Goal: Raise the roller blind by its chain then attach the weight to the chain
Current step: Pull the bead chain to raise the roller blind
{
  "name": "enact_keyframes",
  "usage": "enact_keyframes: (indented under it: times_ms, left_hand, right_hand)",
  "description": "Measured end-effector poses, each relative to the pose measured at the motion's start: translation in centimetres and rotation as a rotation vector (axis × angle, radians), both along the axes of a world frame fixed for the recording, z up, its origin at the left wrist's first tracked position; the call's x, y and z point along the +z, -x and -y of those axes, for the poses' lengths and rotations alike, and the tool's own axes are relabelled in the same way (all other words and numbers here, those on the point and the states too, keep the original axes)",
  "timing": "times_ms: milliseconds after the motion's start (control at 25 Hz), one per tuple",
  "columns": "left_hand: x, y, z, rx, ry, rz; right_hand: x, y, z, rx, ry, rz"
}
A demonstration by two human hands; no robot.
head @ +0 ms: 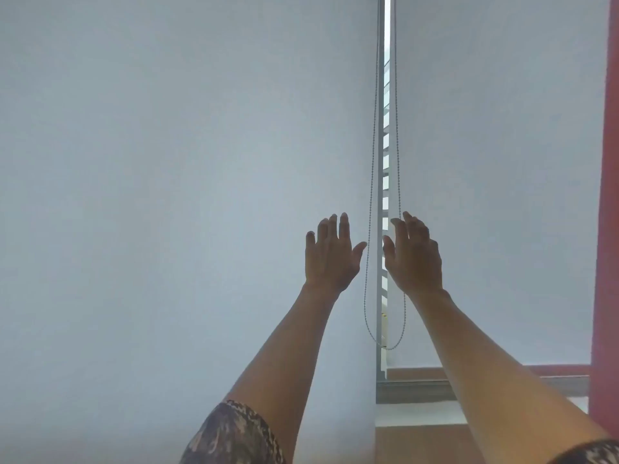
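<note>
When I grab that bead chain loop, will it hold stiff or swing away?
Likely floppy: the chain hangs in a slack loop, curved at the bottom. It probably swings if nudged, since nothing visibly weights it. Small beads may slip through open fingers, so pinch firmly.

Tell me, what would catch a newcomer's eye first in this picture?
Two bare hands raised side by side with fingers spread, the left hand and the right hand, both open and holding nothing. Between them hangs a thin bead chain, looping low in front of a bright gap between two pale blinds. A red strip runs down the far right edge.
</note>
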State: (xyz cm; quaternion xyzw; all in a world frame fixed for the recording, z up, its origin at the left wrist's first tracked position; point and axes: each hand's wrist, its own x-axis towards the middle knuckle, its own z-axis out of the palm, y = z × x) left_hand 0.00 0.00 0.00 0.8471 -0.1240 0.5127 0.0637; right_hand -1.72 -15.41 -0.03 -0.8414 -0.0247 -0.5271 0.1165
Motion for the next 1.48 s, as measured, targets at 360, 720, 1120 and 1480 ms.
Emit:
enact_keyframes:
  times_ms: [360, 720, 1120, 1480]
  left_hand:
    - [1.1, -7.3, 4.6, -0.033, 0.03, -0.041]
    - [5.6, -10.6, 6.4, -0.208, 0.27, -0.08]
    - [7.1, -12.6, 7.0, -0.36, 0.587, -0.274]
    - [8.9, -12.0, 6.4, -0.458, 0.741, -0.263]
  right_hand:
    - [1.8, -6.8, 1.9, 0.061, -0.162, 0.009]
    - [7.1, -9.7, 2.6, 0.312, -0.618, 0.087]
    - [6.8, -10.0, 1.2, 0.462, -0.623, 0.217]
    - [4.7, -9.4, -0.7, 0.512, -0.652, 0.249]
